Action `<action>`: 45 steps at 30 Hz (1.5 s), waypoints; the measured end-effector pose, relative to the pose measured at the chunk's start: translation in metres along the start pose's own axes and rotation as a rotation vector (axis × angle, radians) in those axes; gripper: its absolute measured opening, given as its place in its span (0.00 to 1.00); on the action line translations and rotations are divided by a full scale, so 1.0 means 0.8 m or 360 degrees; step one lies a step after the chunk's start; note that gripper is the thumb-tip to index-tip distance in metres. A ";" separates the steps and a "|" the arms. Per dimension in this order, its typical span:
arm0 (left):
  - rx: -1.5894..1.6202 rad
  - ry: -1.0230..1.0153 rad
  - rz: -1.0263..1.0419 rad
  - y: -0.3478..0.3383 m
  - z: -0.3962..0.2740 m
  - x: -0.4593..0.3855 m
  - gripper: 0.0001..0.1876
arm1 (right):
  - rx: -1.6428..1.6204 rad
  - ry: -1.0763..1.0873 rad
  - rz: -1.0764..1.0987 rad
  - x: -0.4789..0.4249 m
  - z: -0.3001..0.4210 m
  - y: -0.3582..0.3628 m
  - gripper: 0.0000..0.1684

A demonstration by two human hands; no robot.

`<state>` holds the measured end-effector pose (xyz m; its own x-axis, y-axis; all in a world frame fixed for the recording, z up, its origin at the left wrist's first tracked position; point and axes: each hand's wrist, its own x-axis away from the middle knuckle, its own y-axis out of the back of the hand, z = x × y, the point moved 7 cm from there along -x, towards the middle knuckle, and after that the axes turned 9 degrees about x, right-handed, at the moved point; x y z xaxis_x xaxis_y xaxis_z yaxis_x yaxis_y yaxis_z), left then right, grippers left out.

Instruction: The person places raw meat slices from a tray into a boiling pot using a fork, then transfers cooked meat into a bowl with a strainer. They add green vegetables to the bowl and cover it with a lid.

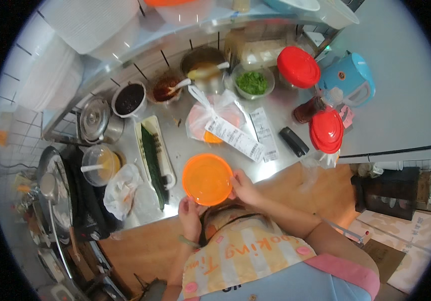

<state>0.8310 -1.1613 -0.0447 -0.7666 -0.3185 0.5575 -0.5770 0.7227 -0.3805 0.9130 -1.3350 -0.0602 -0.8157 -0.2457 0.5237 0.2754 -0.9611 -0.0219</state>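
Both hands hold a round bowl with an orange plastic lid [207, 179] at the near edge of the steel table. My left hand [190, 214] grips its lower left rim, and my right hand [244, 188] its right rim. What the bowl contains is hidden. Left of it, a cucumber [152, 161] lies along a long cream plastic grater or slicer [170, 177]. Beyond the lid stands a tied clear plastic bag [196, 116] around a container, with a printed paper slip [234, 137] on it. A second slip [263, 131] lies beside a black handheld device [293, 142].
Along the back stand a bowl of chopped greens [252, 83], a pot [205, 64], a bowl of dark sauce [129, 98] and a lidded steel pot [97, 119]. Red lids [326, 131] and a blue kettle [347, 79] are at right. A pan [55, 192] with a ladle sits at left.
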 end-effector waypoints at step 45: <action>0.0778 0.0595 0.1501 -0.443 -0.142 0.055 0.25 | 0.0758 0.2343 -0.0431 0.136 0.413 0.170 0.15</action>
<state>1.0339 -1.3616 0.1983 -0.8696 0.4913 0.0489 0.0772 0.2331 -0.9694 1.0296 -1.4509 0.2752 -0.5476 -0.2550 -0.7969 -0.0584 -0.9385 0.3404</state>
